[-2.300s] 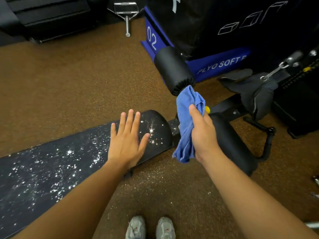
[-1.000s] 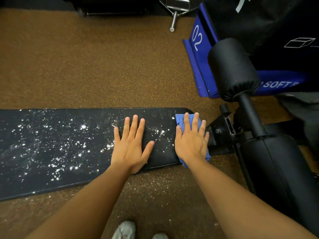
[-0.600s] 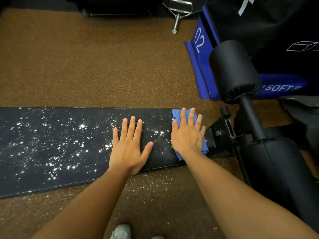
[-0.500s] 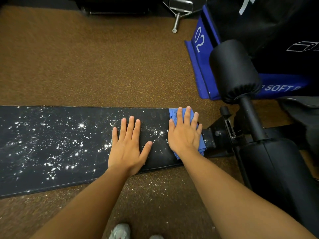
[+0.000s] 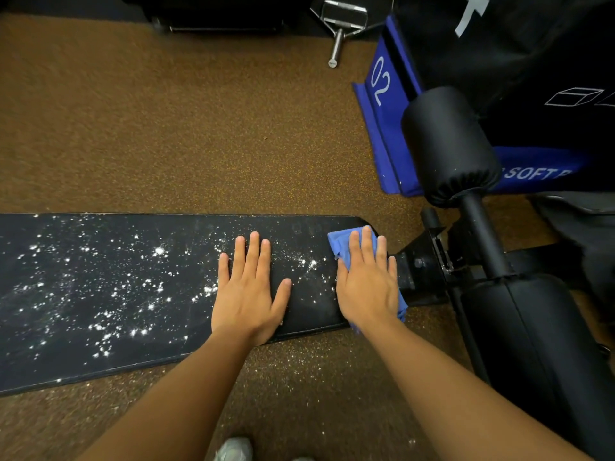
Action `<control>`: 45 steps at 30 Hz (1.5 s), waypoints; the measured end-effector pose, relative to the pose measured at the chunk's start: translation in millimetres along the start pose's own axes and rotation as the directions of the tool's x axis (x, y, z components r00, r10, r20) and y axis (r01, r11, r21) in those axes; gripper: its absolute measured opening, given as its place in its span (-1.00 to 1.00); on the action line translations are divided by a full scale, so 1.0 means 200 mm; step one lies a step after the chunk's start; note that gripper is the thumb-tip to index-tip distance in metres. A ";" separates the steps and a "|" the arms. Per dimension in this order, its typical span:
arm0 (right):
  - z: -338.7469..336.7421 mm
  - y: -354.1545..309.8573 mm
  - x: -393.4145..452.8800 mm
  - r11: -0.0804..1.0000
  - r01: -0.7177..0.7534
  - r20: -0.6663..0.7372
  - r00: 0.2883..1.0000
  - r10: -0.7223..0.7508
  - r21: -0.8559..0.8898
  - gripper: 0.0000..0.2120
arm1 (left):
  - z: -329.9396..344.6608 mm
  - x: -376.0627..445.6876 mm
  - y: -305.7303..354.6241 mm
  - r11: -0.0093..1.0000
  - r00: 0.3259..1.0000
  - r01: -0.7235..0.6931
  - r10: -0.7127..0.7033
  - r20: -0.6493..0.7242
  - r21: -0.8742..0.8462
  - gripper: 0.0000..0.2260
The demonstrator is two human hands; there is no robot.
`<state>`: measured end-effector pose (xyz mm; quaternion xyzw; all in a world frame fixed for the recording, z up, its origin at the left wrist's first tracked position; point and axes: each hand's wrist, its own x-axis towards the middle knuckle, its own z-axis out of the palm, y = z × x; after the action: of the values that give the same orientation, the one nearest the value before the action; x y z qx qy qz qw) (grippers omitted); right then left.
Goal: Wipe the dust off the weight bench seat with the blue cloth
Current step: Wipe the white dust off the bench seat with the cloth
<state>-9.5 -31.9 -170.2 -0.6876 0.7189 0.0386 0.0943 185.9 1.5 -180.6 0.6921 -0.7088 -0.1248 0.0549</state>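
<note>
Head view, bench seat (image 5: 100, 281): long black pad, long axis running left to right across the frame, right end rounded near the frame bracket (image 5: 419, 267).
Head view, dust (image 5: 109, 294): white specks thick over the left and middle of the pad, thinner between the two hands, a few scattered on the brown floor (image 5: 166, 128) at the near edge.
Head view, blue cloth (image 5: 339, 242): bunched flat on the seat's right end, far corner and a near-right fold showing past the palm.
Head view, right hand (image 5: 366, 281): spread flat, palm down, pressing the cloth onto the pad; no closed grasp, held by pressure only.
Head view, left hand (image 5: 249, 287): open, fingers extended, flat on the bare seat just left of the cloth, holding nothing, apparently bracing.
Key relation: nearly all dust lies left of the cloth, along the pad's length; right hand alone on the cloth, left hand between it and the dusty stretch.
Likely next need: sweep leftward along the long axis, left hand lifted or shifted out of the path.
Surroundings: black roller pads (image 5: 449, 144) and blue plyo box (image 5: 382, 104) to the right, metal cable handle (image 5: 342, 21) at the far edge.
</note>
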 end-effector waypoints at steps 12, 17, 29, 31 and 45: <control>0.02 -0.17 0.08 0.999 0.040 -0.024 0.999 -0.040 -0.004 -0.42 | 0.00 0.00 0.01 1.000 1.000 0.001 -0.001 0.004 -0.006 -0.34; 0.04 -0.06 -0.16 0.984 0.179 0.010 0.984 -0.179 0.001 -0.40 | -0.01 -0.01 0.00 1.000 1.000 -0.002 0.002 0.013 -0.025 -0.35; -0.02 -0.17 0.23 0.996 -0.087 0.006 0.996 0.087 0.027 -0.41 | -0.01 -0.01 0.01 1.000 1.000 0.006 -0.006 0.020 -0.027 -0.35; -0.01 -0.18 0.18 1.000 -0.016 0.004 1.000 0.016 -0.013 -0.41 | -0.01 -0.01 0.01 1.000 1.000 0.006 -0.006 0.019 -0.026 -0.35; -0.06 -0.14 0.20 0.998 -0.065 0.066 0.996 0.063 0.020 -0.41 | -0.02 -0.01 0.01 1.000 1.000 0.016 -0.016 0.025 -0.017 -0.35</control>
<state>15.7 -75.4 -163.9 -0.6616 0.7375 0.0558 0.1240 185.3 2.5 -177.2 0.6957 -0.7027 -0.1400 0.0512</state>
